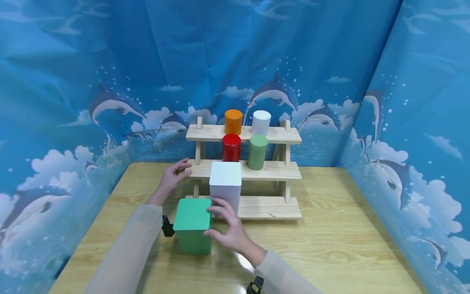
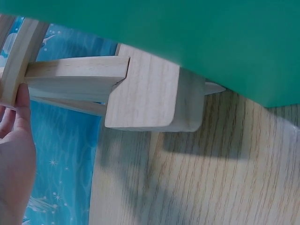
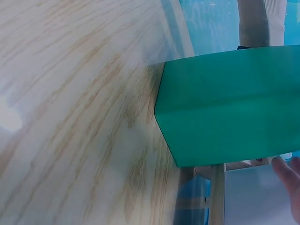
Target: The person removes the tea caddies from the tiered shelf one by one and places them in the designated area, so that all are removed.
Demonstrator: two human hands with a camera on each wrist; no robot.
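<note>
Two boxes, four cylinders and one three-tiered pale wooden stand [image 1: 271, 207]. An orange cylinder [image 1: 233, 123] and a white cylinder [image 1: 261, 124] occupy the top tier; a red cylinder [image 1: 231, 149] and a light-green cylinder [image 1: 257, 154], the middle. The green cuboid box [image 1: 192, 228] is before the stand's left end, the right hand [image 1: 233, 232] at its right side, fingers and thumb apart. Just behind is the white cuboid box [image 1: 225, 183], its base partly hidden. The left hand [image 1: 172, 178] pinches the middle tier's left end. Blue dolphin-printed cloth [image 1: 205, 53] encloses the wood-grained worktop [image 1: 330, 228] on three sides.
</note>
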